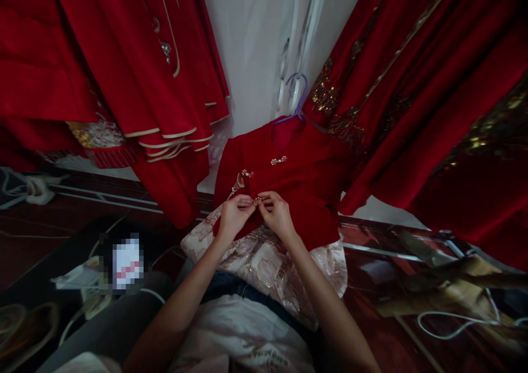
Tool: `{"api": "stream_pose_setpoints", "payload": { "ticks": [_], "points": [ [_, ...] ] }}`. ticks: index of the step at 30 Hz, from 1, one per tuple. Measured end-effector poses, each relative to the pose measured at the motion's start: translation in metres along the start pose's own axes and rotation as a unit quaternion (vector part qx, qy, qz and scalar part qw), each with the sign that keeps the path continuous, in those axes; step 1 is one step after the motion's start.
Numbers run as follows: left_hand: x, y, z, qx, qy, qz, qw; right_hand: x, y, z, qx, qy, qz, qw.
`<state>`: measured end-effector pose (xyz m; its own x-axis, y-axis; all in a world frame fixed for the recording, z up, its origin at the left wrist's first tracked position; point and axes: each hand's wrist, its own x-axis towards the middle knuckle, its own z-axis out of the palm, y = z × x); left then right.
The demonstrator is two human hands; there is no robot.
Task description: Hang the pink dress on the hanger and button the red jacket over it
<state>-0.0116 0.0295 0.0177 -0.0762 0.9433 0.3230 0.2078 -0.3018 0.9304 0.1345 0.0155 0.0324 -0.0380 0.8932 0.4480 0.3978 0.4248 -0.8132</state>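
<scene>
Red garments fill the background on both sides: gold-piped red robes [165, 87] are hung at the left, and gold-embroidered red gowns [412, 98] at the right, with a pale wall [251, 43] seen between them. Below, a dark glossy floor [391, 329] is strewn with white cables [449, 329] and a pixelated object at the lower left.

At the centre a small red jacket [305, 191] is suspended on a purple hanger [296, 100], its front turned toward the wearer of the camera. Its lower hem is laid over a pale brocade fabric [272, 263] spread across the lap. Two beaded clasps are seen on the front — one near the collar [278, 160] and one lower at the left [241, 179].

Both hands are brought together at a third beaded clasp [259, 199], which lies directly between the fingertips, just ahead of the knuckles. The left hand [233, 214] is closed in a pinch grip on the left half of the clasp; the right hand [277, 213] is likewise pinched shut on the right half and the fabric edge beneath it. The clasp's long axis is set roughly level, running from one hand to the other, so neither hand is nearer — it is shared between them. The two halves appear to be touching or nearly so; whether they are fastened cannot be told.
</scene>
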Motion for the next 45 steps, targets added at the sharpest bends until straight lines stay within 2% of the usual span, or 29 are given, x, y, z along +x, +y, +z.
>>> {"api": "stream_pose_setpoints", "payload": {
  "ticks": [5,14,23,25,28,32,34,37,41,45],
  "points": [
    [0.000,0.002,0.001,0.011,0.008,-0.008,1.000,0.000,0.004,0.003,-0.001,0.020,-0.009,1.000],
    [0.000,0.001,-0.008,0.018,-0.022,0.008,1.000,-0.003,0.002,0.009,0.006,0.053,-0.004,0.999],
    [0.000,-0.005,-0.014,0.025,-0.073,0.041,0.996,-0.003,0.002,0.012,0.002,0.046,0.001,0.999],
    [0.000,-0.002,-0.013,0.050,-0.076,0.046,0.995,0.000,0.001,0.004,-0.013,0.021,-0.004,1.000],
    [0.002,0.005,-0.019,0.107,-0.053,0.064,0.991,0.006,-0.007,-0.020,-0.025,-0.005,0.001,1.000],
    [0.008,0.016,-0.039,0.145,0.034,0.090,0.985,0.012,-0.024,-0.066,0.031,0.035,0.027,0.999],
    [0.011,0.019,-0.049,0.146,0.053,0.099,0.983,0.014,-0.031,-0.085,0.058,0.068,0.030,0.996],
    [0.009,0.020,-0.052,0.157,0.006,0.122,0.980,0.015,-0.036,-0.104,0.069,0.109,0.028,0.991],
    [0.000,0.014,-0.036,0.239,-0.084,0.187,0.949,0.014,-0.036,-0.108,0.063,0.104,0.032,0.992],
    [-0.004,0.008,-0.020,0.316,-0.081,0.234,0.916,0.013,-0.036,-0.101,0.049,0.057,0.027,0.997]
  ]
}}
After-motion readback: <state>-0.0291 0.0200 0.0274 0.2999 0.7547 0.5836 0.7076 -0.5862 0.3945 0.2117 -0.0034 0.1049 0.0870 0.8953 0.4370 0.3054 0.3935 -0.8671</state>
